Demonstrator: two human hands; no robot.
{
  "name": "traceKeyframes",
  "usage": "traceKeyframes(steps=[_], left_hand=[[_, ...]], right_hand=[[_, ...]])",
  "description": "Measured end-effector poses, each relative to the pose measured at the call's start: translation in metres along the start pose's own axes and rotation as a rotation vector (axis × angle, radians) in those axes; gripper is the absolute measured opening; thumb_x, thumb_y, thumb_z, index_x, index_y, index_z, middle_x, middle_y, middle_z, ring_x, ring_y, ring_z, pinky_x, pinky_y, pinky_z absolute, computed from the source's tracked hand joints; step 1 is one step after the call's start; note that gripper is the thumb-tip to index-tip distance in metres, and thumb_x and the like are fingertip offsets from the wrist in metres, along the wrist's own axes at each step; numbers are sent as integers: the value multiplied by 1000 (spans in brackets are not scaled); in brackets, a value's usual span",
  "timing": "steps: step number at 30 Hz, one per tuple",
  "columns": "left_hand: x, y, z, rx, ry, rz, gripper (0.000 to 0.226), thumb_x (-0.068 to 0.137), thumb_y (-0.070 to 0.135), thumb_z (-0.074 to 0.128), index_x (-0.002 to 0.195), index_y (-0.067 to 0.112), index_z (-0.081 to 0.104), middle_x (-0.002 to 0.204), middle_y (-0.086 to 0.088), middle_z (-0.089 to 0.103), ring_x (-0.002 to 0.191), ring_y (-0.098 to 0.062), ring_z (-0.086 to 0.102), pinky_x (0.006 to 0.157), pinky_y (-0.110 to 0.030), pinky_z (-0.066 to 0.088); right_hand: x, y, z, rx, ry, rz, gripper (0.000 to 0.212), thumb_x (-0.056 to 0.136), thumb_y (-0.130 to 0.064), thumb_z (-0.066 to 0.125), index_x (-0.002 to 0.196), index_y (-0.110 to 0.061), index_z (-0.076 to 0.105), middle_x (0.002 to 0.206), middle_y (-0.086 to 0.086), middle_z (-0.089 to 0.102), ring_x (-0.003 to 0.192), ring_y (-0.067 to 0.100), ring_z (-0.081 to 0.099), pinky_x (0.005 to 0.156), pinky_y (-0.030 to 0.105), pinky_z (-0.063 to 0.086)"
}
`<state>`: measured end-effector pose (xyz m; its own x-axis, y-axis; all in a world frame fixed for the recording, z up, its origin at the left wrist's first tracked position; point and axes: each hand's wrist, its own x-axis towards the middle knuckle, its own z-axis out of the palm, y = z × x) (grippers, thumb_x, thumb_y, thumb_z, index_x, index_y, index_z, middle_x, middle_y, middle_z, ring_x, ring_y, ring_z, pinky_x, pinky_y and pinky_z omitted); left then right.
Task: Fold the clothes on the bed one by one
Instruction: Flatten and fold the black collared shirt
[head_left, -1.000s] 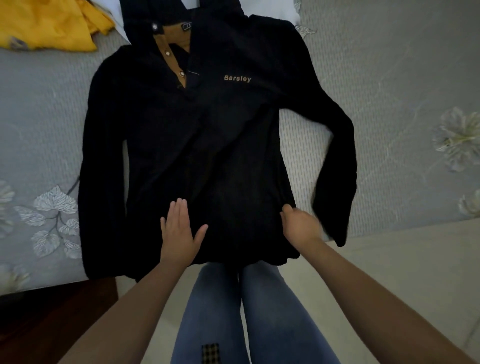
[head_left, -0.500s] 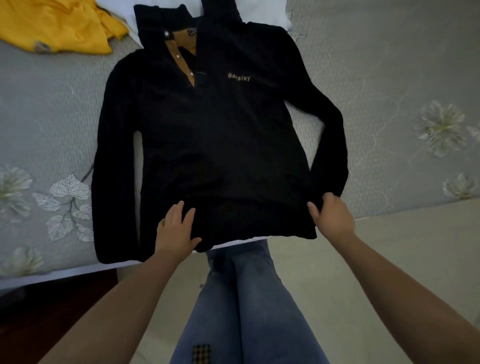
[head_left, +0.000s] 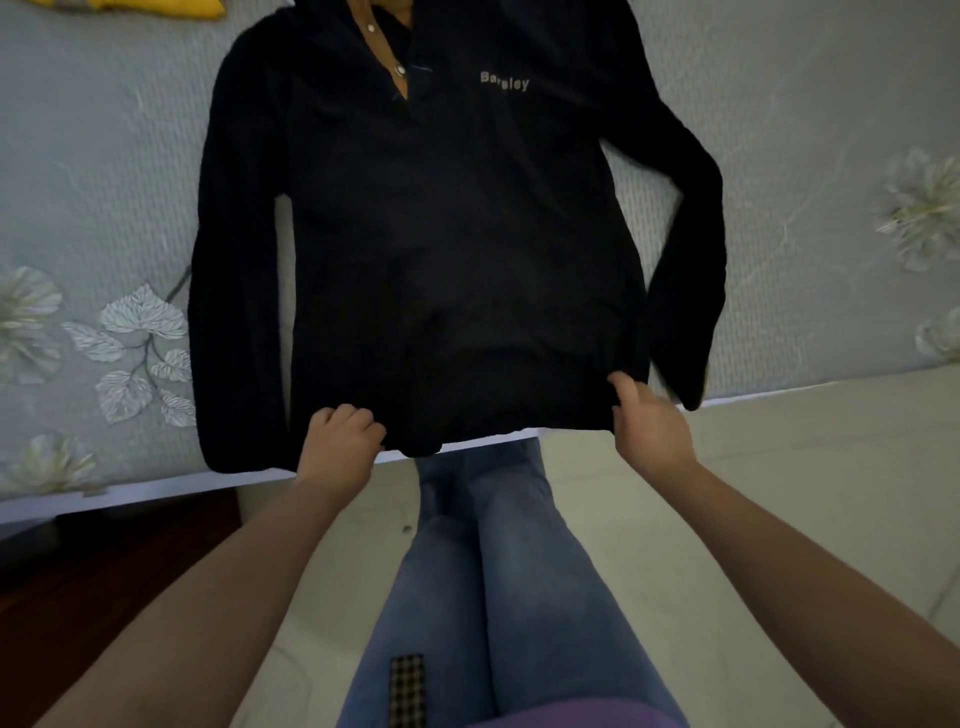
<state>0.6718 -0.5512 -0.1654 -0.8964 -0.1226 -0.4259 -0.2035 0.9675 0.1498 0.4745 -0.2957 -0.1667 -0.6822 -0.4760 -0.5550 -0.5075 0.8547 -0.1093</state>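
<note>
The hem of a black shirt (head_left: 441, 249) is pinched at its 2 corners, fingers curled into the cloth by the left hand (head_left: 340, 441) and the right hand (head_left: 649, 423). The shirt is laid face up on the bed (head_left: 104, 182), hem at the near edge, sleeves alongside the body. A yellow garment (head_left: 156, 5) is seen beyond the shirt's collar. If the hem is pulled unevenly, the right sleeve, bent near the edge, could be dragged off the bed.

Home bedroom: floral-quilted bed (head_left: 104, 218), clothes, tiled floor (head_left: 779, 493).
</note>
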Motion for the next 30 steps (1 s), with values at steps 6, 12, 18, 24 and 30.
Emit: traceKeyframes(steps=[6,12,18,24,30], left_hand=[[-19,2,1,55,-223,18,30,46,9,85,72,14,70,74,-3,63,73,-20,63,77,-33,50],[-6,14,-7,-45,-135,-83,41,61,8,78,100,6,66,98,-12,65,89,-30,64,81,-41,49],[53,23,-15,-165,-11,-292,56,97,27,38,145,8,20,154,-10,15,143,-23,10,114,-34,13],[113,24,-21,-133,-85,-347,69,96,41,34,147,9,0,156,-10,-6,143,-24,-7,116,-37,5],[144,9,-15,-80,-61,-387,75,94,52,27,146,9,-7,155,-10,-11,143,-22,-9,115,-37,0]], right_hand=[[-20,18,3,-256,-404,-13,39,91,-13,43,130,-12,40,121,11,50,103,30,56,78,33,44],[3,2,-16,-114,-112,91,26,92,-14,43,108,-1,58,112,18,55,105,32,52,78,35,42],[45,14,-52,197,176,286,36,92,-11,47,125,5,47,122,27,48,108,40,48,84,41,39],[89,22,-57,397,146,451,55,90,-13,54,136,3,28,125,28,45,111,40,49,86,42,43],[125,46,-74,624,226,554,37,89,-1,45,126,2,51,119,23,59,107,35,55,86,32,43]])
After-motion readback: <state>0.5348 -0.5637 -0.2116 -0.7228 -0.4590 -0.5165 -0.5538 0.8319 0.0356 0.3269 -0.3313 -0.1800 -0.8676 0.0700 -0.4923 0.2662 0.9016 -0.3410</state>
